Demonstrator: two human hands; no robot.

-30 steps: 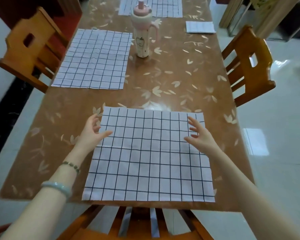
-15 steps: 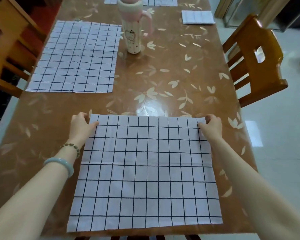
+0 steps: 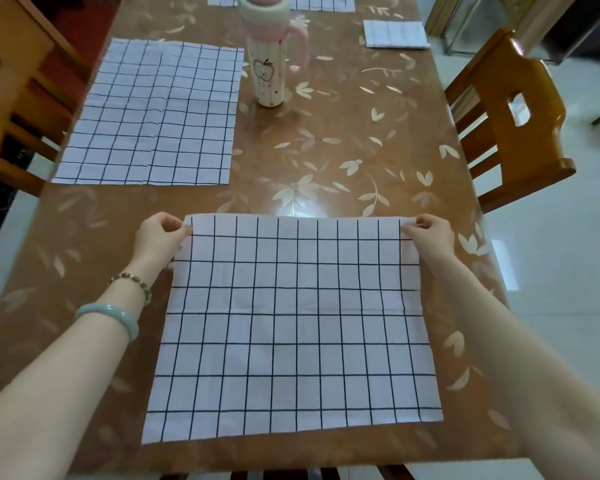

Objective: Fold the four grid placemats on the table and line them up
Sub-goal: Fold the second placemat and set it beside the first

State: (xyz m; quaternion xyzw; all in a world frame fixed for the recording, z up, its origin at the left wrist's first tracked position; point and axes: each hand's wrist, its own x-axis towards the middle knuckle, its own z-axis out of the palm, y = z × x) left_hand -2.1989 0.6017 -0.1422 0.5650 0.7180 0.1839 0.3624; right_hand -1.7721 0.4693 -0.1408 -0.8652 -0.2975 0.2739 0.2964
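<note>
A white placemat with a dark grid lies spread flat at the near edge of the table. My left hand pinches its far left corner and my right hand pinches its far right corner; both corners are lifted slightly. A second spread placemat lies at the far left. A third placemat shows partly at the far end, behind the bottle. A small folded placemat sits at the far right.
A tall cream and pink drinking bottle with a handle stands mid-table between the placemats. The brown leaf-patterned table has wooden chairs on the left and right. A chair back shows at the near edge.
Both hands slid from the mat's middle sides up to its far corners and took hold of them. The view shifted forward over the table.
</note>
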